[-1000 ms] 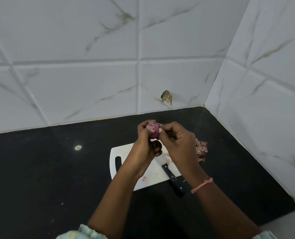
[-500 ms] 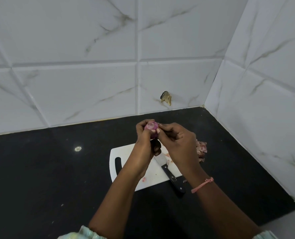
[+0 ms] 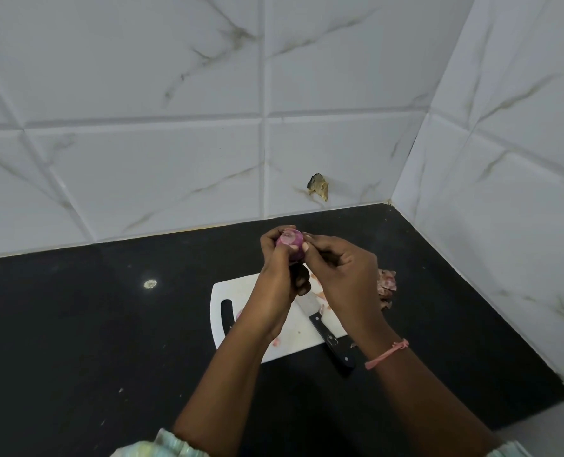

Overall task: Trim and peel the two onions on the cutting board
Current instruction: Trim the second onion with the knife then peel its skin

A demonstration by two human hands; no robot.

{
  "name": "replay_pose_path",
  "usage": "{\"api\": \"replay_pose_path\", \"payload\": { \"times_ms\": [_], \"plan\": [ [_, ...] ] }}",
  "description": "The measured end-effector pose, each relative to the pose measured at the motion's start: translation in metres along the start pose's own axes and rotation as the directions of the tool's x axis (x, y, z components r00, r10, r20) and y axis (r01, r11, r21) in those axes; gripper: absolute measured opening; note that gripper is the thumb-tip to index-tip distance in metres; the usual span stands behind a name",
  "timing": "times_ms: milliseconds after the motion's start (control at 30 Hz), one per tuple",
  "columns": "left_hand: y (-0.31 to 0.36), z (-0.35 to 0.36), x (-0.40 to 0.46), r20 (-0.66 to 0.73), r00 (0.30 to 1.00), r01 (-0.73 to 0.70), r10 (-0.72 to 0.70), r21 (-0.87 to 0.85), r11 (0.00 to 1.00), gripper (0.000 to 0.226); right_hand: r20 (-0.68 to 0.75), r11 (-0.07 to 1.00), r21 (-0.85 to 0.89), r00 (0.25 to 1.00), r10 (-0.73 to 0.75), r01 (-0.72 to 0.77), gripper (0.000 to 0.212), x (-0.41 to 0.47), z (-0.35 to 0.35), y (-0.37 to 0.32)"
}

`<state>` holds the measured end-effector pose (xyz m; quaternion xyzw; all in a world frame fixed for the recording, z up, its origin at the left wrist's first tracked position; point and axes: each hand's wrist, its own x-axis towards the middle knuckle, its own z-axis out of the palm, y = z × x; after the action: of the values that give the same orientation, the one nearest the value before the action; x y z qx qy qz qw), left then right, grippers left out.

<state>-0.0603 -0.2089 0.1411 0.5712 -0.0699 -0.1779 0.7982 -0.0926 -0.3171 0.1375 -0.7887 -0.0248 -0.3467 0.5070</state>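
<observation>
Where both hands (image 3: 307,272) meet, onion (image 3: 290,244).

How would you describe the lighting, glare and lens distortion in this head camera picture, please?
In the head view the light is soft and even, with faint shadows; a small bright glare spot sits on the black countertop. The wide lens bows the wall tile lines. The onion in both hands is reasonably sharp, though its skin detail is too small to read.

Purple onion held up above the board

The onion (image 3: 290,244) is small, purple, with a pale trimmed end facing up, raised over the white board (image 3: 241,288) on the black desk. A knife (image 3: 326,331) lies on the board, handle past its near edge; pink peels (image 3: 386,285) sit just right.
</observation>
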Motion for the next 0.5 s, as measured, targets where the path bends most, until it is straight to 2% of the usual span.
{"api": "replay_pose_path", "payload": {
  "times_ms": [233,400,500],
  "plan": [
    [-0.0014,-0.0015,0.0007,-0.006,1.0,0.023,-0.023,-0.01,1.0,0.026,-0.014,0.999,-0.022,1.0,-0.026,0.026,0.016,-0.0004,0.0007,-0.0006],
    [0.0025,-0.0009,0.0009,0.004,1.0,0.024,-0.024,-0.118,0.993,0.028,-0.009,0.995,0.042,0.996,0.092,-0.091,0.012,0.0048,0.0004,0.0021],
    [0.0031,0.0002,0.0006,0.002,1.0,0.013,-0.013,-0.097,0.995,0.026,0.025,0.992,0.073,0.995,0.099,-0.101,0.015,0.0033,-0.0002,-0.0004]
  ]
}}
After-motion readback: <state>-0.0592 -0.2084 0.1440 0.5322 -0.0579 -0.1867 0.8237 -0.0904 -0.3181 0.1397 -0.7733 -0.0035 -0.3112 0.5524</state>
